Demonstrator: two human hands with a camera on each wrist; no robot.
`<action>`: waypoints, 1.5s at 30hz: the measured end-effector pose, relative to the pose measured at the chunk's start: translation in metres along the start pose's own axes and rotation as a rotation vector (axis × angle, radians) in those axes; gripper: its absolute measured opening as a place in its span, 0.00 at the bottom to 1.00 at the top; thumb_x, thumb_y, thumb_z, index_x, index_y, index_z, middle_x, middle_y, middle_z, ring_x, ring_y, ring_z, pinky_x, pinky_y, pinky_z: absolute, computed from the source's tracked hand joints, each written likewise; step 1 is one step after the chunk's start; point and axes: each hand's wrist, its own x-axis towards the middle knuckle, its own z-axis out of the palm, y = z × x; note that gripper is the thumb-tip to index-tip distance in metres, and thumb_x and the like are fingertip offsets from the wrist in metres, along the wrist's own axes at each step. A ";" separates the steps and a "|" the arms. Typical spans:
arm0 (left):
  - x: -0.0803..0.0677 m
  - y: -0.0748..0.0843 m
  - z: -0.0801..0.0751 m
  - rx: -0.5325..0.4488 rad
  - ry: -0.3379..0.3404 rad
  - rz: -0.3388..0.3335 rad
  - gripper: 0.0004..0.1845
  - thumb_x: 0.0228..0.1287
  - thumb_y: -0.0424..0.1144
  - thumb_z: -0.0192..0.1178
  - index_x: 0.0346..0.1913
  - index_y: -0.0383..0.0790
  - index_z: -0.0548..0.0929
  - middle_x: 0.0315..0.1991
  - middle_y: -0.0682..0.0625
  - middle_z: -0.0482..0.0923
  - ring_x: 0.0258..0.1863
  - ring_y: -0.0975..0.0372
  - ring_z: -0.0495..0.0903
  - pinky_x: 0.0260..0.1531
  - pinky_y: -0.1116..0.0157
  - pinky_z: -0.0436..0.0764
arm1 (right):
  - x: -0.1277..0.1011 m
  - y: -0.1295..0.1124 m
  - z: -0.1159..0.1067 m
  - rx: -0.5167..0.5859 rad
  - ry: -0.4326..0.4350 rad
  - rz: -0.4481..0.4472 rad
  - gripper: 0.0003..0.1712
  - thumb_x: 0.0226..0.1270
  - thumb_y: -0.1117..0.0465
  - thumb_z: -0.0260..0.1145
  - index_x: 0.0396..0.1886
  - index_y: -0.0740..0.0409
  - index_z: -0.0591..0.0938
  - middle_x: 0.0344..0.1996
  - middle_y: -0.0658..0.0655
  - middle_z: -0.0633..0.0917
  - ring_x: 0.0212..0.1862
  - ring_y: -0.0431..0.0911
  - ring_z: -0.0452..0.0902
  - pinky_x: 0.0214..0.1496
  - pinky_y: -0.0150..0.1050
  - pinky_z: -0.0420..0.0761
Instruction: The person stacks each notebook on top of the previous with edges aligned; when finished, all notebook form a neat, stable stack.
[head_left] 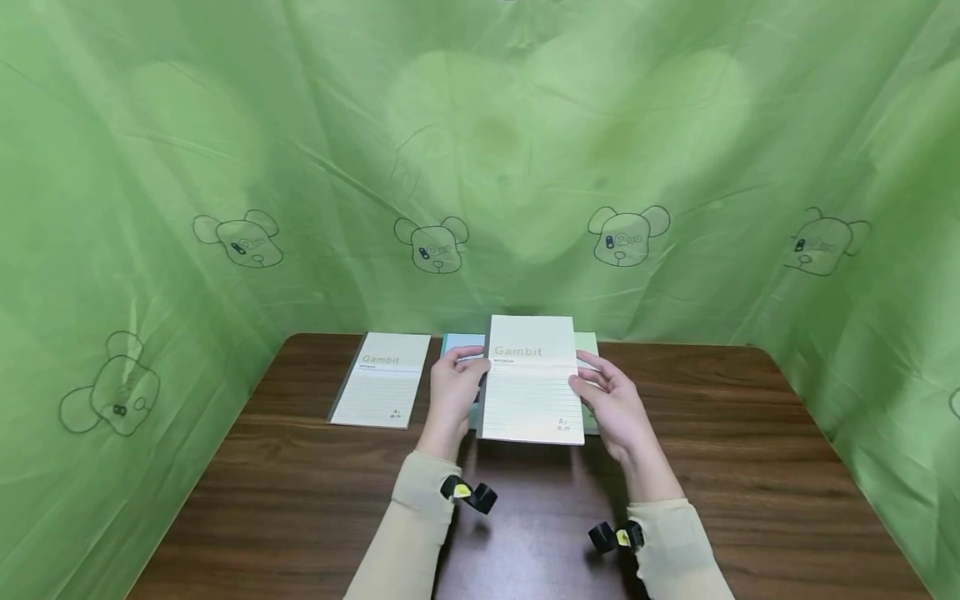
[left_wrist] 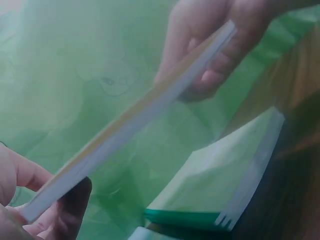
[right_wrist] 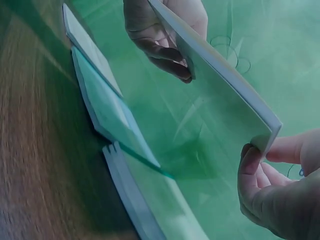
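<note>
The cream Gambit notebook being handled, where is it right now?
In the head view the Gambit notebook is at table centre, held off the table between the left hand and right hand, above the blue and green notebooks.

Left hand [head_left: 452,385] and right hand [head_left: 611,400] raised (fingers curled, gripping).

Head cam: we look forward and down from above the near edge of the wooden table [head_left: 300,500]. Wrist cams sit close under the raised notebook [head_left: 532,379], facing up along it from either side. All three share it.
</note>
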 end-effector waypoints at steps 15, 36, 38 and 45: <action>0.013 -0.036 0.028 -0.018 -0.006 -0.011 0.19 0.70 0.26 0.63 0.60 0.42 0.89 0.51 0.45 0.88 0.49 0.52 0.86 0.47 0.58 0.86 | 0.016 0.018 -0.021 -0.003 0.056 -0.013 0.28 0.88 0.65 0.58 0.82 0.61 0.71 0.56 0.53 0.82 0.52 0.38 0.79 0.60 0.32 0.80; 0.017 -0.053 0.045 -0.004 -0.132 0.024 0.21 0.72 0.24 0.63 0.65 0.33 0.85 0.60 0.41 0.86 0.56 0.50 0.85 0.59 0.54 0.84 | 0.032 0.034 -0.057 0.020 0.007 0.020 0.34 0.85 0.65 0.63 0.84 0.68 0.66 0.80 0.68 0.69 0.67 0.37 0.76 0.73 0.29 0.72; 0.018 -0.055 0.046 0.011 -0.135 0.030 0.20 0.73 0.24 0.62 0.66 0.34 0.85 0.60 0.41 0.86 0.57 0.49 0.85 0.60 0.52 0.83 | 0.033 0.035 -0.059 0.018 0.005 0.025 0.34 0.85 0.66 0.64 0.84 0.68 0.66 0.80 0.68 0.69 0.68 0.38 0.76 0.73 0.28 0.72; 0.018 -0.061 0.044 0.114 -0.178 0.039 0.22 0.75 0.26 0.61 0.68 0.39 0.83 0.65 0.43 0.83 0.60 0.51 0.82 0.63 0.50 0.82 | 0.035 0.040 -0.063 0.009 -0.014 0.017 0.35 0.83 0.70 0.63 0.84 0.70 0.65 0.80 0.70 0.68 0.73 0.43 0.71 0.71 0.27 0.74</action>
